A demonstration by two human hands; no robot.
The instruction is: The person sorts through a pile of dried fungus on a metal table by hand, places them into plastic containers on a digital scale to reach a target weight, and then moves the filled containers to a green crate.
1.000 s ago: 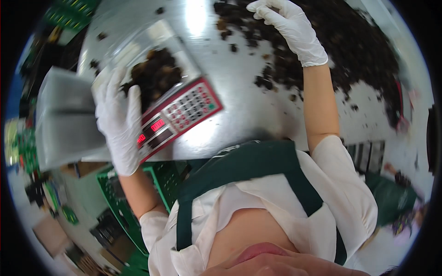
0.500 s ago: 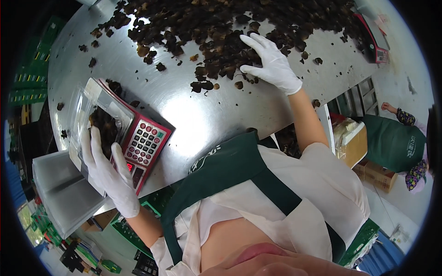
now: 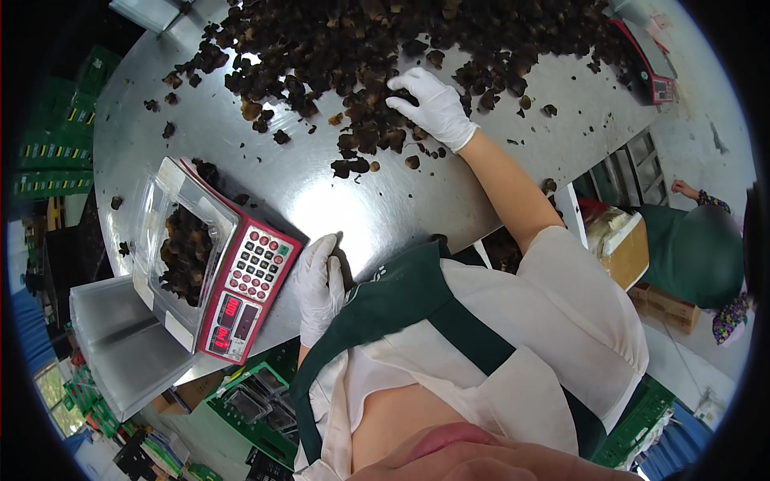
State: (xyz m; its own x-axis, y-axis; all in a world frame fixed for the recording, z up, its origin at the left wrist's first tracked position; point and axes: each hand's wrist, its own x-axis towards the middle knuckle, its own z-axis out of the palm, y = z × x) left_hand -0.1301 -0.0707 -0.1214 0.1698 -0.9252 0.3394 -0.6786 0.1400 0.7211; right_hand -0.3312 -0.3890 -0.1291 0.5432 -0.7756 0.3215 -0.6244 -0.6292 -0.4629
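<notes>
Head view: my hands at the worktop.
My right hand grasps mushrooms; the scale lies left, nearer my released left hand.

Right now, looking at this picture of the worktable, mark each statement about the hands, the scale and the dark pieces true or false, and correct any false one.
1. The right hand rests on the heap of dark dried pieces. True.
2. The left hand is pressing the scale's keypad. False: it lies on the metal table beside the scale.
3. The clear tray on the scale is empty. False: it holds dark pieces.
4. Both hands wear white gloves. True.
5. The scale's casing is blue. False: it is red.
</notes>
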